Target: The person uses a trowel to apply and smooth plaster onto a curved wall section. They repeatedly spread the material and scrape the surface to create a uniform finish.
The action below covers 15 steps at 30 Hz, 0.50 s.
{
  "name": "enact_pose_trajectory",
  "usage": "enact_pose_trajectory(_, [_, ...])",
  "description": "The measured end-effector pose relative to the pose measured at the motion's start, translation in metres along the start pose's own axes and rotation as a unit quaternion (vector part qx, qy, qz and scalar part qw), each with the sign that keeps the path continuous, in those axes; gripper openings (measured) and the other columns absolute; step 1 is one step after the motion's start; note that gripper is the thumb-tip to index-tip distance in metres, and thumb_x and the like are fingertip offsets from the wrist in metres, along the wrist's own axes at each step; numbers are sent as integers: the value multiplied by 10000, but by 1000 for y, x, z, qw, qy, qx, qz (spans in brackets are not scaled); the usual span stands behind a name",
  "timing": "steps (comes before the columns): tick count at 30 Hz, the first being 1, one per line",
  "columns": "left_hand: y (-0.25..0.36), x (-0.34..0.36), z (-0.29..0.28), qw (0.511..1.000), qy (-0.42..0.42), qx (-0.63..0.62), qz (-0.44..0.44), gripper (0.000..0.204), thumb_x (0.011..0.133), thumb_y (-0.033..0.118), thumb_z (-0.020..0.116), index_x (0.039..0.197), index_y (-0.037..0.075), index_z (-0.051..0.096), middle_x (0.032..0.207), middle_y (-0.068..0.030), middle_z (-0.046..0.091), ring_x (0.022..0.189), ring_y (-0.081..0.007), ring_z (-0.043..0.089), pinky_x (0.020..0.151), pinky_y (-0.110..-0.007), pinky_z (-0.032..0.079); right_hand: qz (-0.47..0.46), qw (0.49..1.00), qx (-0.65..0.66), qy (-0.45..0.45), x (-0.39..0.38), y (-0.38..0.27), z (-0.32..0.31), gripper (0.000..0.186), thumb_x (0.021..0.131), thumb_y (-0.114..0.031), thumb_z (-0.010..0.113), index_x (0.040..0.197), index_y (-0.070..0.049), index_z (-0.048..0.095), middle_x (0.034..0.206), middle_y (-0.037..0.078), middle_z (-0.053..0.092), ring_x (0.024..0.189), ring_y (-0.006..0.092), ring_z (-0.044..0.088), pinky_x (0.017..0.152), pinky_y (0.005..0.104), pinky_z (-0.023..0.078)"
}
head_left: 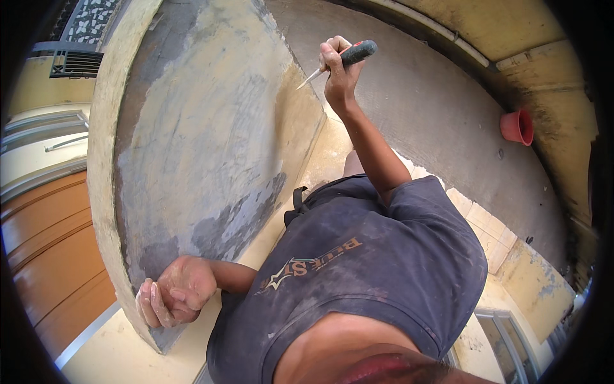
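Note:
My right hand (338, 64) is raised at the upper middle, its dusty fingers closed round the dark handle of a putty knife (359, 52). The thin pale blade, seen nearly edge-on, points down and left, its tip by the far edge of a patchy grey and cream plastered wall (204, 128). Whether the tip touches the wall, I cannot tell. At the lower left, my left hand (176, 291) is palm up beside the wall's near end, fingers loosely curled. Pale dust coats those fingers, and nothing shows in the palm.
A red bucket (517, 127) stands on the grey floor (435, 96) at the right, near a yellowish wall with a pipe (441, 29). An orange-brown door panel (57, 256) is at the far left, beyond the plastered wall's raised edge (102, 147).

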State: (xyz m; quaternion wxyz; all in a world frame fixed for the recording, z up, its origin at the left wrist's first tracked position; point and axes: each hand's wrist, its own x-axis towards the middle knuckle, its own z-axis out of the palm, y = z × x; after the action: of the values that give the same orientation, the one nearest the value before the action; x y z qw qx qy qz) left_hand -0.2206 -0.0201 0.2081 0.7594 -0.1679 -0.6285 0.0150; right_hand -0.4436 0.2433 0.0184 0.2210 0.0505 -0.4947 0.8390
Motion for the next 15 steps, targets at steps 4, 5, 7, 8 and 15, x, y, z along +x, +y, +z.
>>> enact_pose_trajectory(4, [22,-7,9,997,-13,-52,-48,319,885,215,503,938,-52,670,871,-165,644,829,-286,621,754,-407,521,64,960,-211,-170,-49,-42,-33,378,947,-290,796,790,-81,524,798,6,522,790,150,505,739,323,418])
enact_pose_trajectory(5, [38,-18,15,990,-77,-102,-58,309,895,217,508,942,-43,668,882,-163,654,840,-287,623,747,-411,516,-37,933,-284,-217,-57,-48,-39,405,931,-362,821,826,-58,575,810,34,532,830,207,512,792,364,421])
enact_pose_trajectory(7, [91,-46,10,920,-280,-207,-180,215,923,225,578,1005,58,686,1004,-111,680,889,-287,625,805,-390,498,-40,907,-350,-230,-82,-62,-55,409,935,-388,815,824,-44,623,836,53,547,851,233,519,814,401,431])
enact_pose_trajectory(8, [116,-65,13,841,-388,-274,-259,258,906,209,674,1115,60,694,1083,-121,687,970,-310,648,847,-419,506,-20,896,-370,-244,-91,-68,-65,423,939,-398,813,811,-39,631,835,58,548,837,223,529,791,402,441])
enact_pose_trajectory(15, [210,-174,-2,491,-609,-447,-434,336,885,201,820,1191,77,759,1101,-137,765,969,-357,742,840,-438,575,271,911,-274,-149,-144,-100,-109,356,1010,-345,766,921,-20,654,753,9,610,724,126,610,664,319,498])
